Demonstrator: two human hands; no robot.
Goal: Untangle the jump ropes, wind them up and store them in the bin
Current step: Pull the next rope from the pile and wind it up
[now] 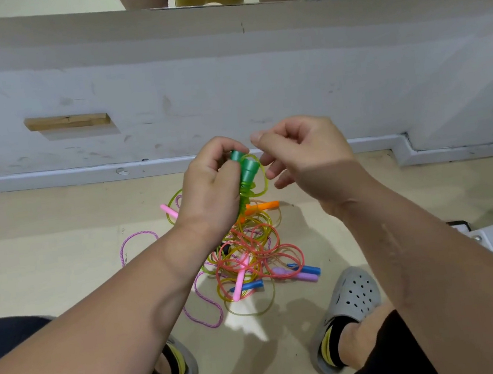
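Left hand [211, 188]: fingers curled tight round the two green handles [249, 171], gripping them side by side, raised above the floor [55, 218] in front of the wall [225, 79].
Green handles: long axis close to upright in the picture. The flared ends point up and away toward the wall, and the tops lean slightly right.
Yellow-green rope [265, 174]: looped round the green handles. One loop stands out to the right, and more strands lie in the pile below.
Right hand [303, 154]: just right of the handles, fingers curled in, thumb stretched out above them. The forefinger tip is at the outstanding loop. Whether it pinches the rope I cannot tell.
Tangle of ropes [248, 258]: on the floor beneath the hands, red and yellow-green coils lying across each other.
Braided pink rope [207, 313]: trails out of the tangle to the left and toward the feet.
Orange handle [262, 206]: at the far edge of the pile, long axis left to right.
Pink handle [241, 277]: in the coils, long axis near upright in the picture.
Blue handle [306, 270]: at the right edge of the pile, just beside a lilac handle [301, 277], both slanting down to the right.
Grey clogs [352, 298]: on the person's feet, either side of the pile's near edge.
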